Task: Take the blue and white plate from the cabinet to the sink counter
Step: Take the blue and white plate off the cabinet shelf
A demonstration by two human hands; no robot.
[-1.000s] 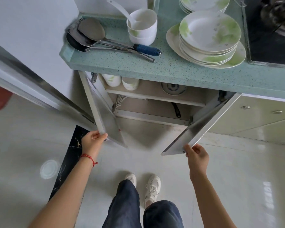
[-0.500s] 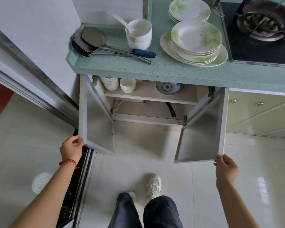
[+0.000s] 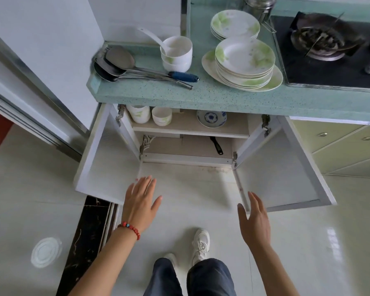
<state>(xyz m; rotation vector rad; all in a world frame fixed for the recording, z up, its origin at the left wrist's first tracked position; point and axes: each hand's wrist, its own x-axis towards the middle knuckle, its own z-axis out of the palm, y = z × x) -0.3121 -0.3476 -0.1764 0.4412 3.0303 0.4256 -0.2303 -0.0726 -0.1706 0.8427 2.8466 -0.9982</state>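
Note:
The blue and white plate (image 3: 211, 118) lies on the upper shelf (image 3: 190, 127) of the cabinet under the counter, right of centre, partly hidden by the counter edge. Both cabinet doors stand wide open: the left door (image 3: 107, 159) and the right door (image 3: 280, 167). My left hand (image 3: 141, 200) hovers in front of the cabinet with fingers spread, holding nothing. My right hand (image 3: 254, 218) is also open and empty, near the lower edge of the right door. Both hands are well below and in front of the plate.
Two stacks of white cups (image 3: 150, 115) share the shelf, left of the plate. A black pan handle (image 3: 216, 145) shows on the lower shelf. On the green counter (image 3: 201, 95) lie ladles (image 3: 137, 70), bowls (image 3: 176, 53) and green-patterned plates (image 3: 244, 63). A stove (image 3: 329, 50) sits right.
Both hands let go of the door edges and moved inward in front of the cabinet. The doors have swung fully open, and the plate on the shelf shows more.

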